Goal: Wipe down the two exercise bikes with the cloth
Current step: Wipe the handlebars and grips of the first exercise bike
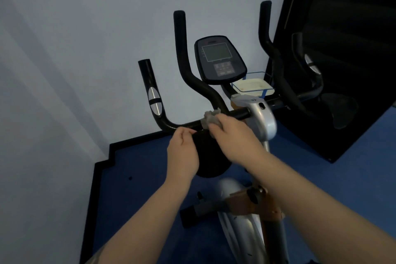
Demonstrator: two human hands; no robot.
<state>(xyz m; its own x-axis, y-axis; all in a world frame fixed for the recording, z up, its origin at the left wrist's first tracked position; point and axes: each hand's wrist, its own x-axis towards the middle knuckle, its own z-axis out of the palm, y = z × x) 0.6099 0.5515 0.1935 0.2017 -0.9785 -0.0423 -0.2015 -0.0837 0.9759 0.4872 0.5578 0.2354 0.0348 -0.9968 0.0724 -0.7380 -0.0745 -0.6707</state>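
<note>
You're standing in a small workout room: an exercise bike [252, 126] with a console [220, 60] sits on blue floor [141, 178], beside a plain pale wall [85, 38] and a dark mirror panel [353, 28].

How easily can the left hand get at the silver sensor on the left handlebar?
Probably yes: the left hand pinches the bar, and the silver sensor stands uncovered up the handlebar.

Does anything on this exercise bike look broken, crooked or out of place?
Brown tape-like wrapping is wound round the bike's frame post, hinting at a makeshift repair. A white tray sits oddly behind the console.
</note>
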